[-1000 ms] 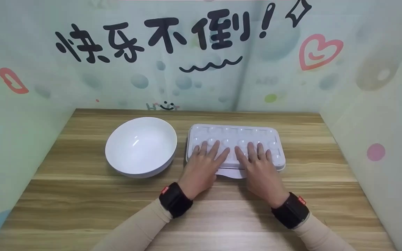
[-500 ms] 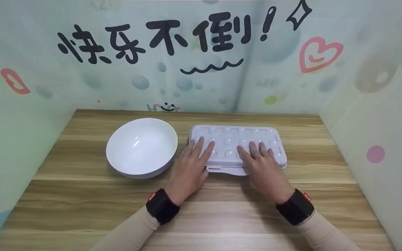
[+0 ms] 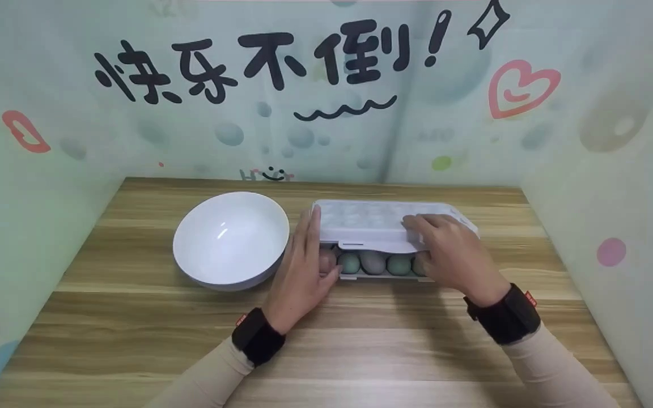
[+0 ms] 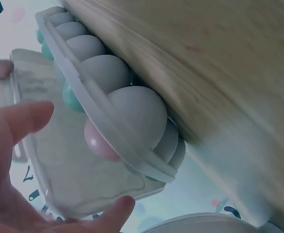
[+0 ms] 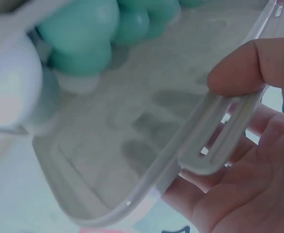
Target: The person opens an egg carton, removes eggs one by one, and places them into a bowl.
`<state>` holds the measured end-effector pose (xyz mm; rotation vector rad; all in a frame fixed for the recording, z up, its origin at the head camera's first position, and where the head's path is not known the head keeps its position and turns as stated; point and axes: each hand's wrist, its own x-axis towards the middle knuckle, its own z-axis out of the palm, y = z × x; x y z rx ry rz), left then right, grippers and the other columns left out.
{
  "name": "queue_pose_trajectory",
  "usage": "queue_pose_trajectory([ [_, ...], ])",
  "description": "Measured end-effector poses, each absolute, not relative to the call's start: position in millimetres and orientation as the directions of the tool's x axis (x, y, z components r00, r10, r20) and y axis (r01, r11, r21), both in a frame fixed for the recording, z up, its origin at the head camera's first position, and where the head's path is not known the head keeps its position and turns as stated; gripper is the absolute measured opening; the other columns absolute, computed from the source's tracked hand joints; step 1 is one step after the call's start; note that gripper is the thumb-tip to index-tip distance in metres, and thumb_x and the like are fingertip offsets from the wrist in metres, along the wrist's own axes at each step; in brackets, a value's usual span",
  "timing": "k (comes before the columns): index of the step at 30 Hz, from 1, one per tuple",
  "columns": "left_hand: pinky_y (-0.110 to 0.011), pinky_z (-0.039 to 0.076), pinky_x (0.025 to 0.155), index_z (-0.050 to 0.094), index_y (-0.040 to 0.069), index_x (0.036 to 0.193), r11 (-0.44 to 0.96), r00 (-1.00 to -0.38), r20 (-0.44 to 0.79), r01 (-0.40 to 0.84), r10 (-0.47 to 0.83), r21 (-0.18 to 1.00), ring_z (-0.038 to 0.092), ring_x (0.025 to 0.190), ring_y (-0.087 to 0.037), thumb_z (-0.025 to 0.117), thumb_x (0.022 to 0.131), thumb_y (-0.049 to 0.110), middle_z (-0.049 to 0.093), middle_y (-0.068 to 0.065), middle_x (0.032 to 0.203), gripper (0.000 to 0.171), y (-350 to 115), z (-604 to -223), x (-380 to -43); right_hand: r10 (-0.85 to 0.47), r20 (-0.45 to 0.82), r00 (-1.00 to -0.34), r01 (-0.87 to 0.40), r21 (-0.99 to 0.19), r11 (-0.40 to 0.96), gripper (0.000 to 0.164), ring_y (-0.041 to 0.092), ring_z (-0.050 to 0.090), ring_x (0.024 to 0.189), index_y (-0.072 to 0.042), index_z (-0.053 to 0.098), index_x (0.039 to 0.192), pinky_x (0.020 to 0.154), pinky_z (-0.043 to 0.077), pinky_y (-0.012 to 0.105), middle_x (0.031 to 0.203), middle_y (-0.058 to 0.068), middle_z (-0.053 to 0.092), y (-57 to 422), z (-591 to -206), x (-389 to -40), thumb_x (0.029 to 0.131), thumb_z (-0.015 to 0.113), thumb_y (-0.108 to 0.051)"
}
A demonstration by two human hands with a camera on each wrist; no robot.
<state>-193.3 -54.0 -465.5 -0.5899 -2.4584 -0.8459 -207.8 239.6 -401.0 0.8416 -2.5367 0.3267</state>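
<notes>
A white egg box stands right of centre in the head view, its lid [image 3: 360, 214] lifted at the front and tilted back. In the gap sits a row of eggs, among them a green egg [image 3: 350, 263] and a greyish egg [image 3: 373, 262]; a pink egg [image 4: 99, 138] shows in the left wrist view. My right hand [image 3: 456, 254] pinches the lid's front edge, the thumb on its slotted flap [image 5: 219, 141] and the fingers over the outside. With fingers straight, my left hand [image 3: 295, 280] rests along the box's left end, the thumb at the front corner.
A large white bowl [image 3: 230, 238] stands left of the box, close to my left hand. Both sit on a wood-grain table [image 3: 360, 362]. Printed cloth [image 3: 326, 136] walls the table at the back and sides.
Both hands lay flat on the closed lid. The left hand has moved to the box's left end, while the right hand has taken the lid's front edge and raised it, exposing the eggs.
</notes>
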Motion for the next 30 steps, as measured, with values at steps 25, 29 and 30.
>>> queue_pose_trajectory([
  [25,-0.053,0.044,0.117,0.029,0.002,0.161,0.708,-0.885,0.410,0.434,0.221,0.557,0.048,0.144,-0.043,0.090,0.086,0.022,0.039,-0.031,0.159,0.099,-58,-470,-195,-0.397,0.481,-0.782,-0.531,-0.178,0.829,0.027,0.038,0.067,0.095,-0.003,0.070,0.123,0.081,0.055,0.056,0.111,0.020,0.071,278,-356,-249,0.098,0.071,-0.011],
  [29,-0.056,0.042,0.118,0.028,0.002,0.162,0.694,-0.913,0.329,0.399,0.241,0.599,0.047,0.144,-0.045,0.089,0.088,0.026,0.040,-0.030,0.159,0.098,-58,-473,-198,-0.372,0.487,-0.790,-0.513,-0.193,0.837,0.026,0.039,0.067,0.100,-0.004,0.069,0.124,0.084,0.055,0.059,0.114,0.020,0.071,278,-354,-258,0.100,0.070,-0.013],
  [30,-0.057,0.042,0.118,0.028,0.002,0.162,0.690,-0.915,0.321,0.398,0.247,0.605,0.048,0.143,-0.045,0.089,0.089,0.026,0.041,-0.029,0.159,0.098,-57,-473,-199,-0.364,0.490,-0.792,-0.508,-0.199,0.838,0.025,0.040,0.067,0.101,-0.005,0.069,0.124,0.085,0.055,0.059,0.115,0.020,0.071,278,-354,-260,0.100,0.070,-0.014],
])
